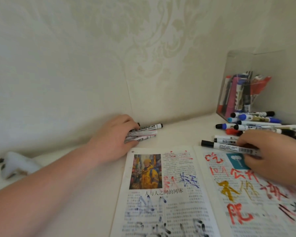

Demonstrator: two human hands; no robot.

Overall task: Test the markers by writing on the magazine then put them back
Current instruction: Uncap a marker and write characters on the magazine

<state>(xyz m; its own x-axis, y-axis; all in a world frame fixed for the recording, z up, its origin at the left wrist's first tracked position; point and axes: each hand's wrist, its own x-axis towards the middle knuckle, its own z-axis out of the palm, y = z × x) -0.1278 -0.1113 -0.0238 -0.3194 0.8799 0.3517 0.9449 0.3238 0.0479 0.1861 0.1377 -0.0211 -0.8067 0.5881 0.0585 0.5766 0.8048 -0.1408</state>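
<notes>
Nearest the lens, the left forearm [50,194] is stretched from seven o'clock toward the wall [75,65]. The left hand [116,139] is laid at ten o'clock of the magazine [178,194], its fingers curled down around a bundle of markers [143,134] whose capped ends stick out past the fingertips; the bundle is judged to be kept there as a lot apart from the rest. The magazine is spread flat at six o'clock, both pages scrawled with red, blue, yellow and black strokes, so much of the testing seems done. At three o'clock the right hand [270,154] is held over the top of the right page, thumb and fingers clamped on the barrel of a black-capped marker [225,146], which is carried level, cap on and pointed to nine o'clock; whether it is to be tried or returned cannot be told. At two o'clock a loose heap of markers [256,124] is piled on the table [178,134] at the foot of a clear holder [237,69], where more are stood upright, presumably the place of return.
</notes>
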